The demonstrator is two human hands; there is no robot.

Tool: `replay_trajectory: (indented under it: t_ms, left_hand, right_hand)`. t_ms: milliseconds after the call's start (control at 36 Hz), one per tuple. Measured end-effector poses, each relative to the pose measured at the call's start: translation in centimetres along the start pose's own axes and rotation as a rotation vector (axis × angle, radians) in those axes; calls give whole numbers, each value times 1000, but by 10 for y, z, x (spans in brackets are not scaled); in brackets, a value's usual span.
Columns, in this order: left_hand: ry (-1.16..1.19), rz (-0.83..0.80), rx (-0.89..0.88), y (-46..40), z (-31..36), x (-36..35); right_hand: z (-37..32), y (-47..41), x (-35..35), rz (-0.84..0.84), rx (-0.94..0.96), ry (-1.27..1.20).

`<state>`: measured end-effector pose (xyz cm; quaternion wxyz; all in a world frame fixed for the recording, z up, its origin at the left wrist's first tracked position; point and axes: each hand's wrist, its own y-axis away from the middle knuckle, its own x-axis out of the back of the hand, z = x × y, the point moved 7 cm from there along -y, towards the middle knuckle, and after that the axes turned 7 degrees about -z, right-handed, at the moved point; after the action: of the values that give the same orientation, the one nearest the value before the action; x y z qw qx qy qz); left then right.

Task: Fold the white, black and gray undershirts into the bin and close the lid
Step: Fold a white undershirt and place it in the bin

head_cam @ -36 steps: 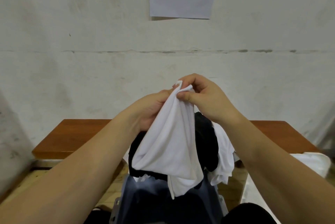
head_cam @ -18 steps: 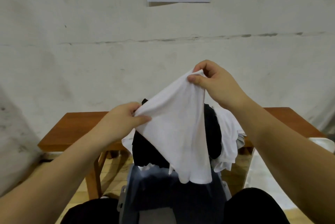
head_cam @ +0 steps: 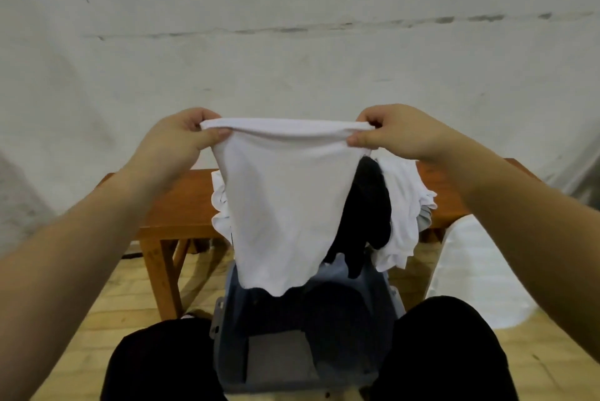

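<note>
Aloft, white undershirt (head_cam: 285, 205) between hands.

Soft even daylight, faint shadows, wide-angle edge bowing, slight blur.

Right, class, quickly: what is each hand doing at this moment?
Left hand: pinches one top corner of the white undershirt.
Right hand: pinches the other top corner, so the undershirt hangs spread between both.

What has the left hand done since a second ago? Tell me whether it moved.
Yes. The left hand has swung out leftward, away from the right hand, and now pinches the white undershirt above the bench's left part.
</note>
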<state>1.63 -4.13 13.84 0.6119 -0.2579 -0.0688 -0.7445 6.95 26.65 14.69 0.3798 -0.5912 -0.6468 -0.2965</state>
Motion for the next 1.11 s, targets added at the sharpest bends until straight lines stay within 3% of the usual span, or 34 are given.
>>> replay_trajectory:
  t_ms: [83,194,250,389,556,750,1111]
  left_hand:
    - [-4,-7,-21,-5,3,4]
    - [-219,-102,27,-11,-8,0]
    - [-246,-115,34,-15,-12,4]
    - [-72,-141,72,-27,-11,9]
    - [70,-191,139,-58,-12,18]
    - [123,-121,164,-117,-8,31]
    - [97,-46,204,-209,-65,13]
  right_hand:
    - [0,0,7,135,39,-218]
    - [6,-10,-16,53,-16,-132]
    - [11,-11,-19,61,-27,-212]
    - [10,-22,-20,65,8,-512]
    - [5,-50,-11,89,17,-679]
    - [-3,-109,8,95,80,-673]
    - [43,-224,-29,121,-38,-686]
